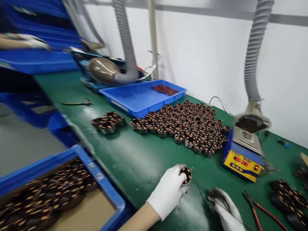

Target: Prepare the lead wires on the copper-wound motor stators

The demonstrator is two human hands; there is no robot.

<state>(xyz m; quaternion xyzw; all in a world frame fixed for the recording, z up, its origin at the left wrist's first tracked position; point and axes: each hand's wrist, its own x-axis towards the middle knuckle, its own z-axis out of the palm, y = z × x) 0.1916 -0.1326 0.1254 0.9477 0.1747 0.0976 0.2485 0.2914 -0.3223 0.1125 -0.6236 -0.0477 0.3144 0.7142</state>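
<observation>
Blue crate (100,178): eight o'clock, rings (51,195) inside.
Left hand (168,191): I'm pinching a wound ring (189,176), five o'clock of centre.
Ring cluster (186,123): one o'clock from there.
Right hand (225,207): blurred; I can't tell its grip.
Pliers (254,211): at its three o'clock.

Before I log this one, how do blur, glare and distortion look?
Head view: brightly lit, soft glare on the green table; left hand and ring fairly clear, right hand smeared, apparently by motion. Head view edges: lower-left crate looks stretched, its contents soft; other person's hand blurred.
</observation>
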